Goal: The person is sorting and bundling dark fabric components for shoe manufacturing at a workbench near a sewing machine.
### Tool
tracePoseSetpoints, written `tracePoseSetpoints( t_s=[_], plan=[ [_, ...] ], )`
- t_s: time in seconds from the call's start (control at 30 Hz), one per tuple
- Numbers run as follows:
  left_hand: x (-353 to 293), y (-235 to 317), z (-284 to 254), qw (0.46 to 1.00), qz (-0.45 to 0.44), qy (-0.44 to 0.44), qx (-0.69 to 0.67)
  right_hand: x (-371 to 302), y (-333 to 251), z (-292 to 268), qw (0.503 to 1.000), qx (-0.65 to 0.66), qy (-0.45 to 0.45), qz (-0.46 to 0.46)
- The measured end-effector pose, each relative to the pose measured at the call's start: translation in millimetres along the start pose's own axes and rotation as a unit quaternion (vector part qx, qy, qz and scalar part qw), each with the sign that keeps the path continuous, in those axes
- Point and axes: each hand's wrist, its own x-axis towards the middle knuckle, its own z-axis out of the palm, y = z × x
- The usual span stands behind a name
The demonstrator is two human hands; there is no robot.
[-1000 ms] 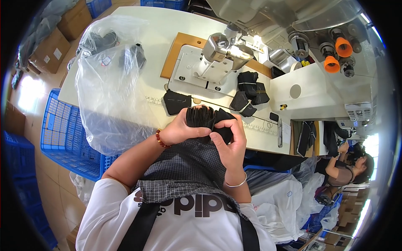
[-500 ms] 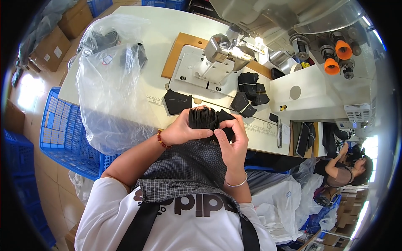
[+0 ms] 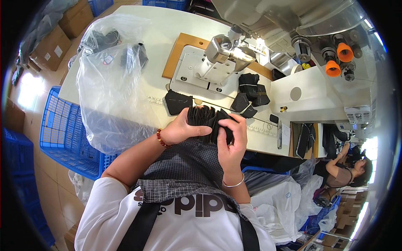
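A thick stack of black fabric pieces (image 3: pixel 202 116) is held upright at the front edge of the table, its layers fanned apart at the top. My left hand (image 3: pixel 184 129) wraps round the left part, thumb across the near side. On the right, my right hand (image 3: pixel 232 141) grips the end pieces between thumb and fingers, with a gap between them and the rest. Just beyond my left hand a separate black fabric bundle (image 3: pixel 178 103) lies on the table. Several tied black bundles (image 3: pixel 249 93) lie farther right, beside the sewing machine (image 3: pixel 214 67).
A clear plastic bag (image 3: pixel 113 90) covers the table's left side, hanging over its edge above a blue crate (image 3: pixel 67 129). Orange-capped fittings (image 3: pixel 344 53) hang at the upper right. A phone-like object (image 3: pixel 279 136) lies at the table's right. Another person (image 3: pixel 341 169) sits far right.
The layers of the stack have spread farther apart at the top. My right hand has shifted slightly and now holds the end pieces more upright, while my left hand stays nearly in place.
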Motion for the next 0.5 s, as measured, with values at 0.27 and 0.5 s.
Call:
tracePoseSetpoints(
  t_s=[0.27, 0.5],
  plan=[
    [0, 3, 3, 0.999, -0.008, 0.007, -0.035, 0, -5, -6, 0.998, -0.009, -0.054, 0.01],
    [-1, 3, 2, 0.999, -0.018, 0.0, -0.051, 0, -1, -5, 0.999, -0.031, -0.043, -0.012]
  ],
)
